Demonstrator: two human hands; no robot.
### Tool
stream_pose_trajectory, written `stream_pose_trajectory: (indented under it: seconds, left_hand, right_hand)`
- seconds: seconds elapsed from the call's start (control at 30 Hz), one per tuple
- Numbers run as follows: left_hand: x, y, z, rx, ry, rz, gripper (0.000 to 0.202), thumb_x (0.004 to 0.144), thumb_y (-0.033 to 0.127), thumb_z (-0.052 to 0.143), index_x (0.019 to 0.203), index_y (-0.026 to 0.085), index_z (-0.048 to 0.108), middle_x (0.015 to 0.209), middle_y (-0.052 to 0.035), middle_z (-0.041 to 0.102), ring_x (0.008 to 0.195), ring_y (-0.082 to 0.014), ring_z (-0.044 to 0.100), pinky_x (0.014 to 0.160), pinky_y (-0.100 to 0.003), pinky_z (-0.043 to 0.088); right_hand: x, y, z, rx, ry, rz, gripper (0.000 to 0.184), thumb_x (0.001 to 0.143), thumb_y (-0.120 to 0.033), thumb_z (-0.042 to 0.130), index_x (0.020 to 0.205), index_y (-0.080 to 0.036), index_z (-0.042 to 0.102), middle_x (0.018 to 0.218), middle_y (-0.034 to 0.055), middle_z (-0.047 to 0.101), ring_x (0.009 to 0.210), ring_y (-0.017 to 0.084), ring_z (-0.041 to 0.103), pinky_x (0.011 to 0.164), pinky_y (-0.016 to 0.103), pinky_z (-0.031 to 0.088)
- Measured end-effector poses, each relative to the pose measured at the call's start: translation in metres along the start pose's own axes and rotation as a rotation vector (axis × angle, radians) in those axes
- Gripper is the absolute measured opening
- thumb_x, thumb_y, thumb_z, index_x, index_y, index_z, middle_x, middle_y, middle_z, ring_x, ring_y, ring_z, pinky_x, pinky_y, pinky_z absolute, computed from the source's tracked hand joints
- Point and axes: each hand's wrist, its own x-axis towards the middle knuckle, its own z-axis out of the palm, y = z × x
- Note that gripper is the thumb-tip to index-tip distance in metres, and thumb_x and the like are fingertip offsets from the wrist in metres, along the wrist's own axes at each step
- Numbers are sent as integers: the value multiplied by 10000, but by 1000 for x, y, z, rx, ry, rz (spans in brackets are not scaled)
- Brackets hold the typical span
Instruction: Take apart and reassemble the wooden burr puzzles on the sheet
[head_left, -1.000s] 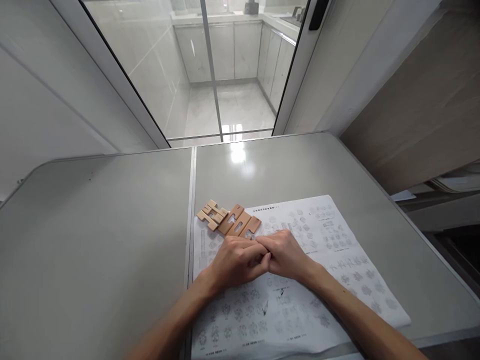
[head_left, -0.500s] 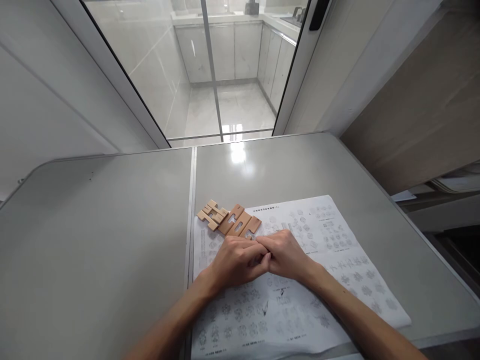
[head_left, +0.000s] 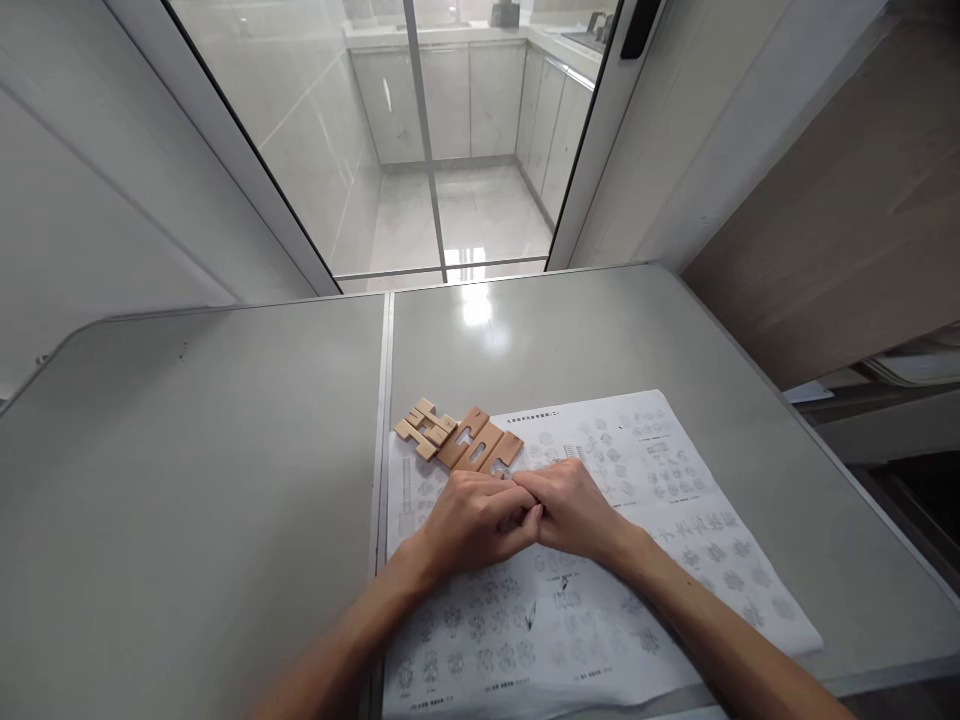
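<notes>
My left hand (head_left: 480, 520) and my right hand (head_left: 576, 508) meet above a printed sheet (head_left: 615, 660), fingers curled inward and touching. Both are closed, and whatever may be between the fingers is hidden. Just beyond the left hand lie flat wooden puzzle pieces. Reddish-brown slotted pieces (head_left: 471, 436) sit side by side, their near ends close to my knuckles. Against their left side is a group of pale notched wooden pieces (head_left: 424, 428). All these pieces lie at the sheet's upper left corner. Small line drawings of shapes fill the sheet.
The grey table (head_left: 195, 500) has a metal seam (head_left: 381, 420) running just left of the sheet. A glass door (head_left: 465, 150) stands past the far edge, with a kitchen behind it. Shelves with papers (head_left: 911, 360) are off to the right.
</notes>
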Motion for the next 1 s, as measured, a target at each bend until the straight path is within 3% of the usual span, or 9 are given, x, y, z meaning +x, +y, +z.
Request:
stream_pose_trajectory:
  seconds: [0.73, 1.0]
  left_hand:
    - [3, 1, -2, -20, 10, 15, 304, 885, 76, 598, 658, 202, 441, 524, 91, 463, 474, -71, 349, 473, -254, 285]
    - [2, 2, -2, -36, 61, 34, 262, 879, 66, 612, 678, 204, 516, 517, 89, 499, 457, -72, 401, 479, -249, 313]
  right_hand:
    - [2, -2, -2, 16, 29, -16, 214, 682, -97, 485, 694, -226, 315, 532, -89, 384, 462, 73, 291, 484, 233, 213]
    - [2, -2, -3, -24, -4, -1, 194, 750, -109, 509, 658, -219, 378, 522, -78, 430, 453, 75, 319, 487, 246, 216]
